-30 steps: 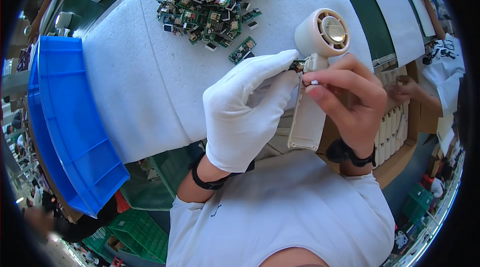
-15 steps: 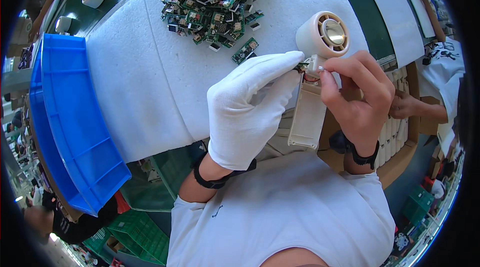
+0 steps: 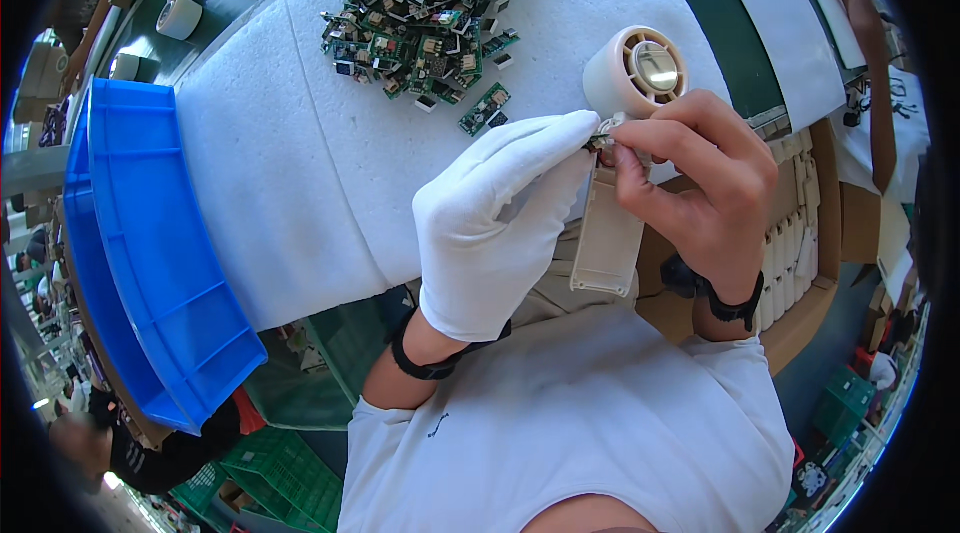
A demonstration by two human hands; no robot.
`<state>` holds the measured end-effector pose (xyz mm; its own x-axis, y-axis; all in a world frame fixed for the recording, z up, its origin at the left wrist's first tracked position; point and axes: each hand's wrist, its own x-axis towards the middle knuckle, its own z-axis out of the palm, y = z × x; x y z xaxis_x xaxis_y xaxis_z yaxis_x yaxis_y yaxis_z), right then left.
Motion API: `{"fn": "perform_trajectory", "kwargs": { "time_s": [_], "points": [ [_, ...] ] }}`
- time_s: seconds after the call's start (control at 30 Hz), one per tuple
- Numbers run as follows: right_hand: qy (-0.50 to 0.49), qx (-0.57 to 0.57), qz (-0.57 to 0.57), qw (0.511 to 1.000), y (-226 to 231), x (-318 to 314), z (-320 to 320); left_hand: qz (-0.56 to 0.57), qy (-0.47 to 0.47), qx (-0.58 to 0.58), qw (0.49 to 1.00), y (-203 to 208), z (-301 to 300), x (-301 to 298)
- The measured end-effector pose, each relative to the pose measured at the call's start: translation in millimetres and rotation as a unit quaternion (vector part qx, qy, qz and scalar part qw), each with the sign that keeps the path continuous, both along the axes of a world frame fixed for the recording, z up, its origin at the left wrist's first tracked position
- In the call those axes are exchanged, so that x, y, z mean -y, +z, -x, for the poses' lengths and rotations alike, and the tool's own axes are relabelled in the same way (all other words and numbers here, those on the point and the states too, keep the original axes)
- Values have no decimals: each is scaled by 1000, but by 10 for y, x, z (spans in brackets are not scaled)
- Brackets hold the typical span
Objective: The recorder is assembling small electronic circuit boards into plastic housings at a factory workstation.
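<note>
My left hand (image 3: 500, 208), in a white glove, pinches a small green circuit board (image 3: 600, 142) between thumb and forefinger. Bare, my right hand (image 3: 705, 178) has its thumb and forefinger pressed together against the board's edge; whatever lies between those fingertips is hidden. Under both hands is a cream handheld fan, its round head (image 3: 610, 78) lying on the white foam sheet. The long open handle shell (image 3: 605, 238) extends toward my body. Some reddish wire shows faintly by the fingertips at the neck of the fan.
A heap of circuit boards (image 3: 415, 28) covers the far middle of the foam sheet (image 3: 270, 163), with one loose board (image 3: 485, 109) nearer me. A blue bin (image 3: 165, 233) stands left. At right, a cardboard box (image 3: 825, 278) holds white parts. Another person's arm (image 3: 880, 83) is beyond it.
My right fingertips have moved left and now meet the circuit board; the small white piece seen at them is hidden. The fan has shifted slightly left in view.
</note>
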<state>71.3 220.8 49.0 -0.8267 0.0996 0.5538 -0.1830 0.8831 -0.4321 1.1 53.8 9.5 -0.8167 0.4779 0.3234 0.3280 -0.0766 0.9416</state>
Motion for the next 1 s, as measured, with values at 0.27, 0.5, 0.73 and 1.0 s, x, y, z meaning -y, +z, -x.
{"fn": "perform_trajectory", "kwargs": {
  "time_s": [0.27, 0.5, 0.73, 1.0],
  "points": [
    [11, 13, 60, 998, -41, -19, -26, 15, -17, -37, 999, 6, -25, 49],
    [47, 15, 36, 998, -54, -91, -26, 22, -16, -52, 998, 13, -15, 57],
    [45, 0, 56, 997, -88, -96, 0, 17, -22, -30, 999, -2, -1, 37],
    [33, -20, 50, 998, -126, -35, -12, 23, 12, -79, 997, -46, -49, 7]
  ]
}}
